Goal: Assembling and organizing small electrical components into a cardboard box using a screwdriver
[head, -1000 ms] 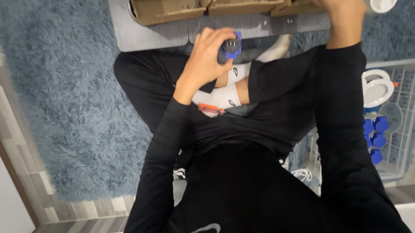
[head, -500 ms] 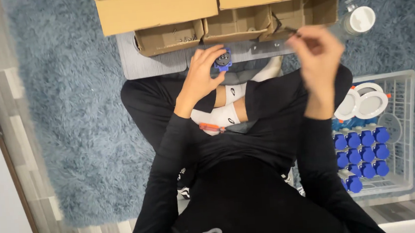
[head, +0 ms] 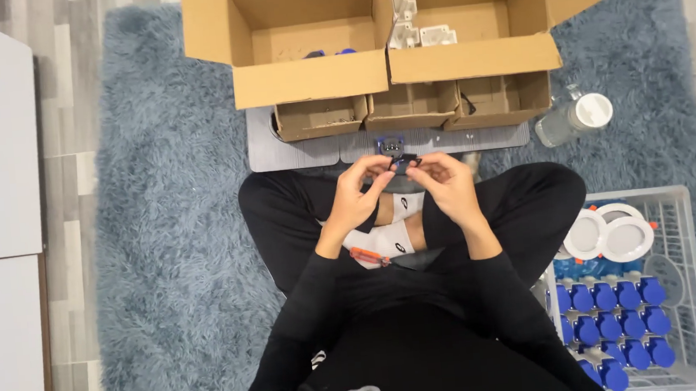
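I sit cross-legged on a blue shaggy rug. My left hand (head: 358, 195) and my right hand (head: 444, 181) meet above my ankles, and both pinch a small dark blue part (head: 403, 164) between their fingertips. A second small blue and dark part (head: 390, 145) lies just beyond the hands on a grey board (head: 295, 152). An orange tool (head: 369, 257) rests on my lap by my white socks.
Two large open cardboard boxes (head: 306, 79) (head: 474, 59) stand behind the board, with three small cardboard trays (head: 412, 109) in front of them. A clear bottle (head: 575, 118) lies at the right. A white wire basket (head: 674, 219) holds several blue parts (head: 610, 324) and white discs (head: 607, 233).
My right hand came down from the boxes and joined the left on the small blue part. The view moved back, so the open boxes now show in full.
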